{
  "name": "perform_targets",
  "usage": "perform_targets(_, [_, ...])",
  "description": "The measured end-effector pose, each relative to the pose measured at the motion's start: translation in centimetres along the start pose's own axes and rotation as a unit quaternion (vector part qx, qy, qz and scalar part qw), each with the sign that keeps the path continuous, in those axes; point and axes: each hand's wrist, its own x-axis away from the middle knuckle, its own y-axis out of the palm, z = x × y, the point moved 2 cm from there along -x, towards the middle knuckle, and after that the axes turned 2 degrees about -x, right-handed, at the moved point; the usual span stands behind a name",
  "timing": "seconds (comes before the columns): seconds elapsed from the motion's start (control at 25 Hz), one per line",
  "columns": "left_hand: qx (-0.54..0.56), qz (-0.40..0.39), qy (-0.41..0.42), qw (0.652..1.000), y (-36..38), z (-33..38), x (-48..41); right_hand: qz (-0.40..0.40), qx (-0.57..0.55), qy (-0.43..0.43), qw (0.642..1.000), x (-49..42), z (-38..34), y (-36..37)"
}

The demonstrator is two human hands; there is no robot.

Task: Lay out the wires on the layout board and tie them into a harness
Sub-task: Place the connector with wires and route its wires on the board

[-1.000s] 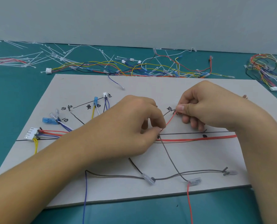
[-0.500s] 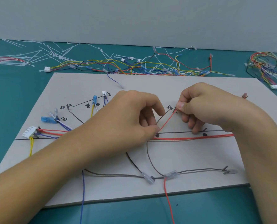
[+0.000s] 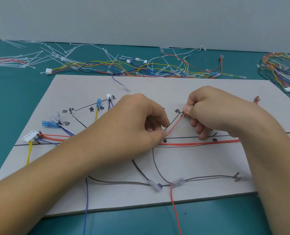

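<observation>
Grey cardboard: the layout board (image 3: pixel 174 85) lay flat on the teal tabletop (image 3: pixel 13 90), inked with branch lines and handwritten labels.

Hands: the left hand (image 3: pixel 135 126) had its grip closed, thumb against forefinger, pinching the red wire (image 3: pixel 174 125) at its lower end, just above the board's main horizontal line. The right hand (image 3: pixel 213 112) pinched the same red wire at its upper end, beside a handwritten mark. Its other fingers were curled, tips down at the board. Between the two grips the red wire ran straight on a slant, with a grey wire (image 3: pixel 174 118) close alongside.

Board, left side: a white connector (image 3: pixel 30 135) sat at the end of the horizontal line, with red, purple and yellow leads leaving it. A blue terminal (image 3: pixel 48 123) lay just above it.

Board, centre: a red run (image 3: pixel 191 143) lay along the horizontal line and passed under the right wrist.

Board, front: two clear sleeved terminals (image 3: pixel 155 184) lay near each other on a long grey lead. A red lead (image 3: pixel 175 209) and a purple lead (image 3: pixel 86 209) dropped over the front edge.

Behind the board: loose coloured wires (image 3: pixel 141 68) and white cable ties (image 3: pixel 39 56) were scattered on the tabletop. A separate wire bundle (image 3: pixel 279 68) lay at the far right.
</observation>
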Motion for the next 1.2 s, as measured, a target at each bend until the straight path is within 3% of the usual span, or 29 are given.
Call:
perform_targets(0.52, [-0.058,0.002,-0.018,0.998,-0.7,0.9,1.0,-0.015,-0.027,0.006,0.999,-0.9,0.2,-0.1])
perform_targets(0.76, [0.137,0.008,-0.118,0.983,-1.5,0.7,1.3,-0.015,-0.033,0.006,0.999,-0.9,0.3,-0.1])
perform_targets(0.96, [0.348,-0.024,-0.151,0.925,-1.1,0.9,1.6,-0.011,-0.036,0.0,0.999,-0.7,0.4,0.0])
perform_targets(1.08, [0.398,-0.02,-0.169,0.901,-1.0,0.9,1.7,-0.014,-0.015,-0.001,1.0,-0.9,0.2,0.0])
perform_targets(1.2, [0.394,-0.025,-0.181,0.901,-1.2,1.0,1.9,-0.019,-0.006,-0.006,1.0,-0.9,0.1,0.0])
